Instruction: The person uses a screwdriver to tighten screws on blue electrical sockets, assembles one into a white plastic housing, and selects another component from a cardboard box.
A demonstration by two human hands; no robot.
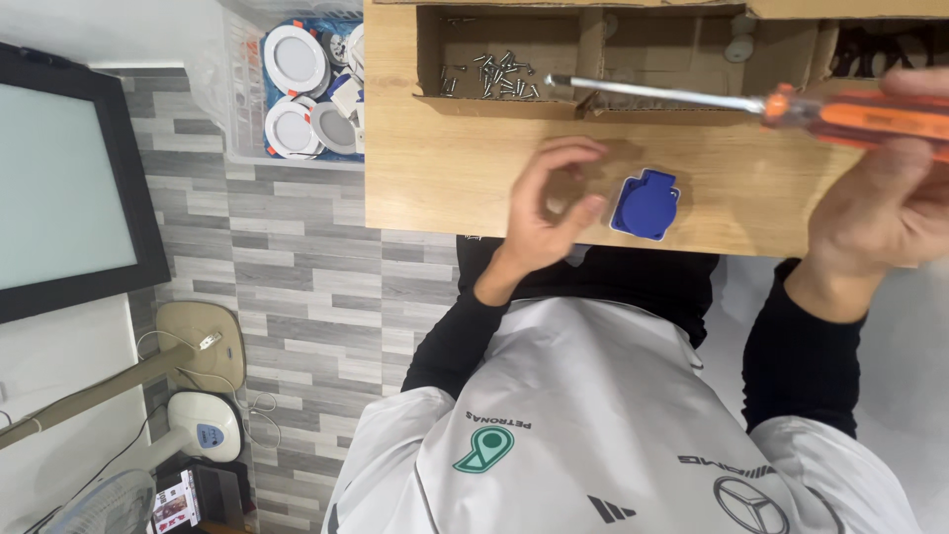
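Observation:
My right hand (890,203) is shut on the orange handle of a screwdriver (850,114). Its long metal shaft points left, and the tip reaches over a cardboard box. My left hand (549,203) hovers over the wooden table (445,178) with fingers and thumb curled but apart; I see nothing between them. A blue round-lidded socket part (645,205) lies on the table just right of my left hand, between the two hands and near the table's front edge.
The cardboard box (514,104) at the back of the table has compartments, one holding several loose screws (494,74). A clear plastic bin of round white lamp fittings (297,89) stands left of the table. A dark-framed panel (59,188) and a fan (198,425) stand on the grey tiled floor.

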